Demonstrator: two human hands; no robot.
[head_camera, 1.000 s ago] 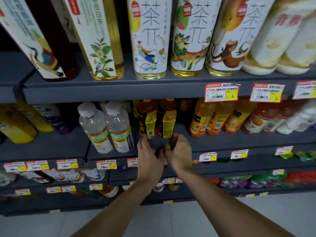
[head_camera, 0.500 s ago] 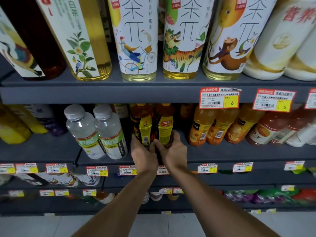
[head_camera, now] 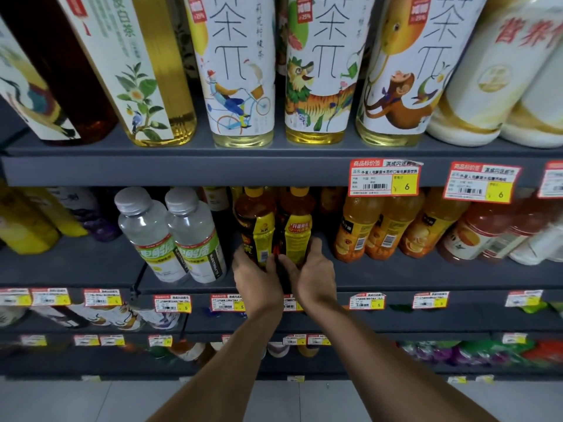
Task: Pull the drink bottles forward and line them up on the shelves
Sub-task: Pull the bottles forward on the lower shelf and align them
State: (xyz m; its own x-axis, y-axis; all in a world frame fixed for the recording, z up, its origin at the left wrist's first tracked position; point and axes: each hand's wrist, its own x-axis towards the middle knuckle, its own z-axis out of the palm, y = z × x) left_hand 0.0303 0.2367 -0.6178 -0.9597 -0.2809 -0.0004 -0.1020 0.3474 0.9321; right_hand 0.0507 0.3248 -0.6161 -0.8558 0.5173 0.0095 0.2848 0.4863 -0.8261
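Two amber tea bottles with yellow caps and yellow labels stand side by side on the middle grey shelf (head_camera: 396,275). My left hand (head_camera: 257,281) wraps the base of the left tea bottle (head_camera: 256,229). My right hand (head_camera: 313,277) wraps the base of the right tea bottle (head_camera: 297,229). Both bottles stand upright, a little behind the shelf's front edge. More bottles of the same kind show dimly behind them.
Two clear bottles with grey caps (head_camera: 170,233) stand just left of my hands. Orange juice bottles (head_camera: 377,226) stand to the right. Tall tea bottles (head_camera: 240,71) fill the shelf above. Price tags (head_camera: 382,178) line the shelf edges. Lower shelves hold more drinks.
Both hands moved up from the shelf's front edge to the two amber bottles and closed around their bases. The camera came closer to the shelf.
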